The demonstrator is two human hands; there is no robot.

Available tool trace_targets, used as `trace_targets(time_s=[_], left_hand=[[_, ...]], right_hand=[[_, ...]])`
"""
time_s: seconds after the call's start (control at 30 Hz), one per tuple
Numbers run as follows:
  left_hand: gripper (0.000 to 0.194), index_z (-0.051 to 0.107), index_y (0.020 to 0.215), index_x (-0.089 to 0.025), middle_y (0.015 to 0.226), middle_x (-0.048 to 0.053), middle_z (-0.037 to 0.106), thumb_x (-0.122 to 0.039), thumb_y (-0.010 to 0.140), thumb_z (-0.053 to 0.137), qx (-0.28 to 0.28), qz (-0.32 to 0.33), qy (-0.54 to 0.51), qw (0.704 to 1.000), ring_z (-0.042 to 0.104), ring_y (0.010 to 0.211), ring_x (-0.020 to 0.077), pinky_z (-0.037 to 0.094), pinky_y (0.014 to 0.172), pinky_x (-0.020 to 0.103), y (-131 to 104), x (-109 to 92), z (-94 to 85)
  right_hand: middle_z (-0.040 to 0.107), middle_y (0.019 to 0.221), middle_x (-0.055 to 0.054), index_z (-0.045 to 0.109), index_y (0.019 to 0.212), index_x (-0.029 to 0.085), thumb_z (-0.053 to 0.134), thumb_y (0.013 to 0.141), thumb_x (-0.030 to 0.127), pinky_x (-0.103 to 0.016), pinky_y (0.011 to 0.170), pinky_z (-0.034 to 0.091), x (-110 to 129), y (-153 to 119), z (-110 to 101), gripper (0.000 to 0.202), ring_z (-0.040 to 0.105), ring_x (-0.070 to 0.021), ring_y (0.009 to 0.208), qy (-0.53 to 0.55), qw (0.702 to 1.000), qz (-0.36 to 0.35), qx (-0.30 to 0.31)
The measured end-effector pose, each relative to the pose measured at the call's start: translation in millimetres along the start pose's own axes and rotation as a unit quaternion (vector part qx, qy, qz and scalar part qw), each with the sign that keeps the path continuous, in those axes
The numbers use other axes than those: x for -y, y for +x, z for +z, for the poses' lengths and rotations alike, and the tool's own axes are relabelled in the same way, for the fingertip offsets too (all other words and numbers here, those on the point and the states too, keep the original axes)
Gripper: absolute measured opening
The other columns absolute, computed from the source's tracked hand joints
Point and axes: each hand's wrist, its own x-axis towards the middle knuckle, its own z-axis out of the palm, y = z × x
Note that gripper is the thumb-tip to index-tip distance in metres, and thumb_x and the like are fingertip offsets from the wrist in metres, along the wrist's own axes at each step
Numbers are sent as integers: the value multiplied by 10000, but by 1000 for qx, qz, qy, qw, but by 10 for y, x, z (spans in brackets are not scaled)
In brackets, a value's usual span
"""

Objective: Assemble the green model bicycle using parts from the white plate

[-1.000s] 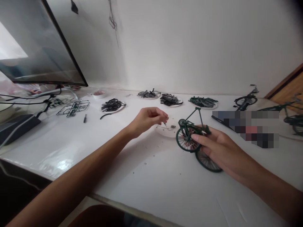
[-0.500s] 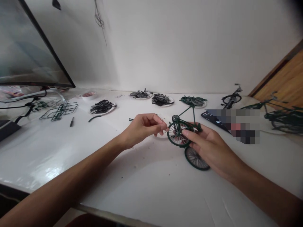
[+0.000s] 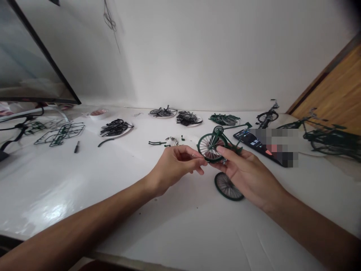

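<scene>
The bare left hand (image 3: 178,165) moved from over the round white plate (image 3: 193,143) to the lower rim of the green spoked wheel (image 3: 211,147); the green miniature bicycle frame (image 3: 218,130) tipped rightward, nearer level.

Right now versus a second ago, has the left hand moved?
Yes: against the loose wheel, the left hand has shifted right and lower in the view, narrowing the gap.
</scene>
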Motion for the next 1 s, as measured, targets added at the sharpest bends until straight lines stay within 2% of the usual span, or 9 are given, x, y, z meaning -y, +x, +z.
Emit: trace_targets(time_s=[0.1,0.23,0.43,0.57,0.73,1.0], left_hand=[[120,711,823,-127,693,29,710,-229,798,769,13,-8,-3,1000,628,659,102,459,636,219,5,40,-10],[138,711,837,-133,726,26,711,-255,810,772,22,-1,-19,1000,643,699,106,482,659,219,14,82,-38],[117,716,839,-133,755,34,713,-237,818,764,36,-8,-30,999,657,730,114,494,696,232,22,97,-52],[136,720,835,-132,749,36,710,-253,809,777,34,-16,-23,999,661,732,120,483,693,234,31,100,-61],[146,735,837,-145,742,38,711,-282,810,777,42,-21,0,999,659,717,127,473,690,247,33,106,-78],[103,737,810,-146,745,36,712,-247,807,755,30,-28,14,999,657,707,124,498,719,259,14,84,-70]], right_hand=[[741,1072,-35,738,904,230,711,884,277,-417,962,532,12,-11,22,58,651,-217,1069,16,1000,-4,15],[744,1084,-20,732,896,241,722,872,258,-414,942,550,26,-29,27,31,663,-220,1070,14,1000,-10,4],[747,1062,-23,727,864,243,724,866,294,-436,954,547,18,-32,26,51,673,-234,1071,8,1000,-11,11],[750,1024,-22,725,846,234,729,857,277,-447,950,552,21,-32,29,45,681,-237,1050,18,1000,-11,8],[754,1087,-26,730,868,246,736,842,307,-453,941,562,21,-47,28,66,673,-252,1088,0,1000,-17,13],[752,1111,-38,735,865,233,738,844,271,-467,937,568,28,-65,58,44,675,-265,1099,9,999,-31,16]])
